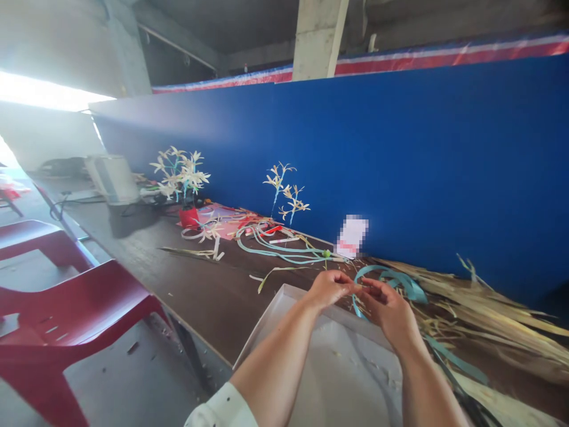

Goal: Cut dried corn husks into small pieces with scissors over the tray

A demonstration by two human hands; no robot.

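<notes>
My left hand (pixel 329 289) and my right hand (pixel 391 311) meet fingertip to fingertip above the far edge of a shallow white box (pixel 278 305). Both are closed in a pinch, and whatever lies between the fingers is too small to make out. A flat teal ribbon (pixel 415 289) curls on the table just behind my right hand, with one loop passing by the fingertips; whether I grip it, I cannot tell. Beyond my left hand lie a small green bud-like piece (pixel 326 254) and a loose coil of pale teal cord (pixel 249 252).
Dry straw-like strips (pixel 498 296) spread to the right. White star-shaped flowers stand in a red pot (pixel 189 217), with more flower stems (pixel 291 210) by the blue partition (pixel 422 160). Red chairs (pixel 89 305) stand left of the brown table (pixel 213 296).
</notes>
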